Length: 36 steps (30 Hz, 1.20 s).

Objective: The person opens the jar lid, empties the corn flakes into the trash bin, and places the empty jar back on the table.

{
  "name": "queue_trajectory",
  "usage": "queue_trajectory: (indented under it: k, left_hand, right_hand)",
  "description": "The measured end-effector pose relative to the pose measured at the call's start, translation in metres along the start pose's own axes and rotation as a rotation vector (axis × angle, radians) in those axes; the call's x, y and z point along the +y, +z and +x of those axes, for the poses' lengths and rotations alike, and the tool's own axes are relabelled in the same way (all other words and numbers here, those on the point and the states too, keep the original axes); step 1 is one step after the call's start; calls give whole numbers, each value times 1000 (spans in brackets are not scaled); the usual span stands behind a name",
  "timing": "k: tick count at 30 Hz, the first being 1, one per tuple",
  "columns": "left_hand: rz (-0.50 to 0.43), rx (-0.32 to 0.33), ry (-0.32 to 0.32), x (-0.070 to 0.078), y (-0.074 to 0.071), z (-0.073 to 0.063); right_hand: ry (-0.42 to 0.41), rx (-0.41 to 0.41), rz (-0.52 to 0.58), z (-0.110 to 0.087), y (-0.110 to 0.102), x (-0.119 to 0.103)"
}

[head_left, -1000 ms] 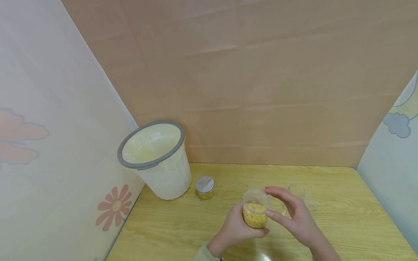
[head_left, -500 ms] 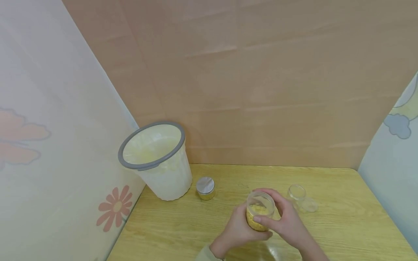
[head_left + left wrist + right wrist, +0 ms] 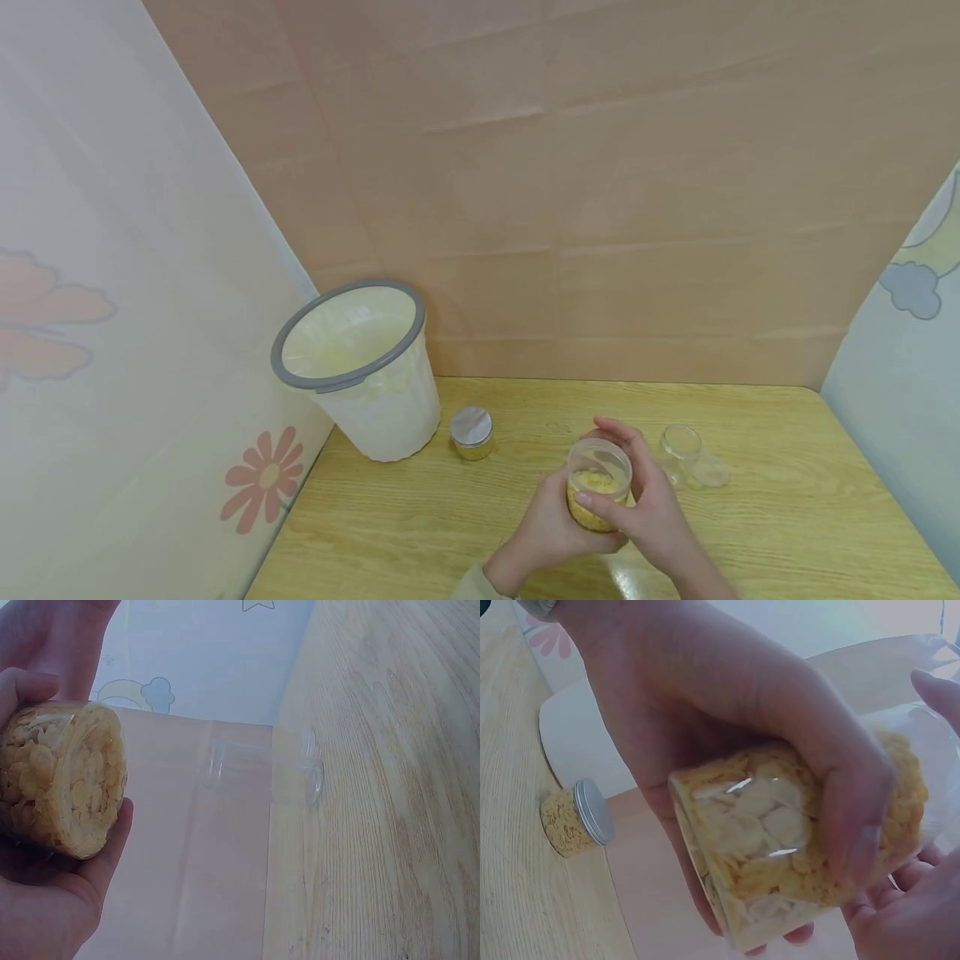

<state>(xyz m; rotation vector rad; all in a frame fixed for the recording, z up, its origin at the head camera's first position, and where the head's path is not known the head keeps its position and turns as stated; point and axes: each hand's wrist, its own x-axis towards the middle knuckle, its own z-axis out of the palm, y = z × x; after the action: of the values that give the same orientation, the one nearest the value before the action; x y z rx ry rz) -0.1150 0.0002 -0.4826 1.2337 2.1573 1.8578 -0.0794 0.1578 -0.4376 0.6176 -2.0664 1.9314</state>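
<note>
A clear plastic jar (image 3: 588, 518), partly filled with pale yellow flakes (image 3: 769, 825), is between my hands above the table. My left hand (image 3: 553, 523) wraps round its lower body from the left; in the right wrist view the thumb lies across its side. With my right hand (image 3: 651, 510) I hold the upper part, thumb at the near side of the rim and fingers on the far side. In the head view the jar tilts slightly and its mouth faces up. The left wrist view shows its base and the flakes through the wall.
A white bin (image 3: 382, 408) with a grey rim stands at the left. Beside it is a small jar of flakes with a silver lid (image 3: 471, 425). At the right stands a clear jar (image 3: 681, 446), with a clear disc (image 3: 710, 472) lying next to it. Fabric walls enclose the wooden table (image 3: 795, 500).
My right hand has moved from spread fingers at the right rim to a closer hold round the top. The jar has shifted slightly right; my left hand keeps its grip.
</note>
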Motion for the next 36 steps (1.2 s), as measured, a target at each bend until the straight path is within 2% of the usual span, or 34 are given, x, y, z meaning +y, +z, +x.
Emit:
queue_trajectory:
  k: [4, 9, 14, 20, 23, 26, 36]
  left_hand:
    - [-5, 10, -24, 1, 0, -1]
    - [-53, 10, -94, 2, -2, -4]
    - [-75, 15, -123, 3, -3, -6]
    - [-35, 51, -69, 1, -2, -7]
    - [-10, 59, -60, 0, -2, -8]
    - [-11, 55, -78, -2, -3, -9]
    - [-35, 79, -194, -4, -12, -13]
  right_hand:
    - [20, 74, 45, -1, 3, 0]
    - [-25, 55, 51, -1, -1, 2]
    - [-136, 14, 134, 1, -4, 3]
    - [-312, 3, 264, 7, -6, 5]
    - [-328, 12, 272, 8, -7, 5]
    - [-331, 26, 272, 8, -9, 5]
    - [-365, 89, 263, 8, -17, 8]
